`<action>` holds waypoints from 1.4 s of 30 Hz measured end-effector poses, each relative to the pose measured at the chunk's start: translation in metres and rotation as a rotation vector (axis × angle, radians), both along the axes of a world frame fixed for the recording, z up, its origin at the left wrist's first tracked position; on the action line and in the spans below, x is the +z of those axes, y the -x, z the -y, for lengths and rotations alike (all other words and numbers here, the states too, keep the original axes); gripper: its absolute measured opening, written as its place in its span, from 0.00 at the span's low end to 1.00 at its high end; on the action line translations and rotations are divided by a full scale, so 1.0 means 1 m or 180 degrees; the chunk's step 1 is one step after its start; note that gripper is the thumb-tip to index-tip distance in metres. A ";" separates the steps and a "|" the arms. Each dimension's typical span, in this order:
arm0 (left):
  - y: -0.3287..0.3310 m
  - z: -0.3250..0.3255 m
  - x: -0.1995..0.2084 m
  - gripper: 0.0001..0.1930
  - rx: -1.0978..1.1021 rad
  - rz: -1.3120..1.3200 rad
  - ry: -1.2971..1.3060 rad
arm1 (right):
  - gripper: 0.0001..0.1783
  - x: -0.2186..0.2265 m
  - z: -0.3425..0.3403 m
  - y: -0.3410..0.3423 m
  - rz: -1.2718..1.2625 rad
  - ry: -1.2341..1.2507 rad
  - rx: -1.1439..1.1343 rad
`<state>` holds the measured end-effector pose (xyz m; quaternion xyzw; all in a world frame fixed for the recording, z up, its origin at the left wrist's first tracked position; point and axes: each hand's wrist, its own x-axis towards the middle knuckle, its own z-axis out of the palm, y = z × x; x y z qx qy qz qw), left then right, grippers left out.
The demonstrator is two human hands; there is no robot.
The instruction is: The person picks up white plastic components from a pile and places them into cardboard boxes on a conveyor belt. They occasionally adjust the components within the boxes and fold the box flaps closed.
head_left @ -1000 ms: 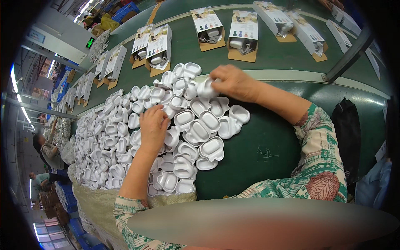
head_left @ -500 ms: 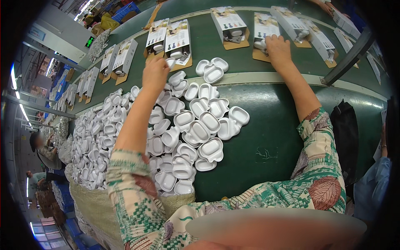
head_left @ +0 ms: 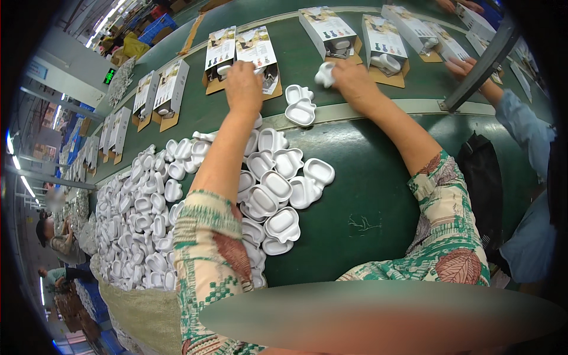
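Note:
My right hand [head_left: 357,87] is above the green belt and pinches a white plastic dish [head_left: 325,75], a small rounded tray. Just to its left, two more white dishes [head_left: 300,112] lie touching at the belt's near edge. At the open ends of two printed cartons, my left hand [head_left: 244,89] has its fingers curled downward. White parts show on both sides of those fingers, but whatever they grip is hidden. To the right of my right hand, an open carton [head_left: 381,40] shows a white dish [head_left: 388,63] in its mouth.
A heap of white dishes [head_left: 139,219] covers the table's left side, beside a woven sack [head_left: 142,307]. More open cartons [head_left: 171,89] line the belt. A metal post [head_left: 482,74] stands at right, where a co-worker's hand [head_left: 460,68] reaches in. A black bag [head_left: 482,189] lies nearby.
My right hand has left the carton, moved left and taken a white dish from the group of three. My left hand has moved slightly right. A co-worker's arm has come in at right.

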<state>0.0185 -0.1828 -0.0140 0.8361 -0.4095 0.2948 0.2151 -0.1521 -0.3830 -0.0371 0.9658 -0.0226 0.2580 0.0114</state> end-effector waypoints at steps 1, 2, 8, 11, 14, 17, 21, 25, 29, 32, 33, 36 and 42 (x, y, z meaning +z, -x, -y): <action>0.016 0.007 0.002 0.11 -0.0461 -0.0445 -0.0089 | 0.10 -0.001 0.014 0.002 0.0226 0.0100 -0.0310; 0.037 0.013 0.006 0.12 -0.0907 -0.0888 -0.0183 | 0.08 0.003 0.023 0.003 0.0219 0.0196 -0.0670; 0.113 0.024 -0.006 0.21 -0.1585 -0.0887 -0.1787 | 0.08 0.006 0.077 -0.016 -0.0084 0.0405 -0.1631; 0.107 0.019 -0.008 0.19 -0.1788 -0.0866 -0.1709 | 0.07 0.001 0.105 -0.024 0.0447 0.0399 -0.1610; 0.109 0.005 -0.013 0.20 -0.1823 -0.0680 -0.1450 | 0.07 0.000 0.116 -0.022 0.0764 0.0228 -0.1810; 0.108 -0.013 -0.015 0.27 -0.1655 -0.0465 -0.1304 | 0.07 0.008 0.091 -0.010 0.0777 0.0155 -0.1486; 0.105 -0.036 -0.001 0.24 -0.1463 -0.0463 -0.1113 | 0.15 0.027 0.016 0.024 -0.0125 -0.0970 -0.0598; 0.097 -0.042 -0.007 0.13 -0.1478 -0.0477 -0.1153 | 0.18 0.013 -0.024 0.040 -0.0369 -0.0404 -0.0642; 0.100 -0.042 -0.004 0.07 -0.1498 -0.0165 -0.1291 | 0.10 0.003 -0.008 0.041 -0.0398 -0.0353 -0.0963; 0.089 -0.054 0.013 0.06 -0.1252 0.0049 -0.0877 | 0.06 0.007 0.003 0.050 -0.0120 -0.0194 -0.1316; 0.075 -0.065 0.023 0.07 -0.1137 0.0133 -0.0774 | 0.06 0.014 -0.002 0.051 -0.0108 -0.0220 -0.1294; 0.025 -0.086 0.034 0.03 -0.0597 0.0142 -0.0416 | 0.06 0.019 -0.019 0.051 0.0049 -0.0079 -0.1046; -0.037 -0.069 0.014 0.02 -0.0091 -0.0098 -0.0759 | 0.05 0.009 -0.078 0.043 0.0077 -0.0255 0.0316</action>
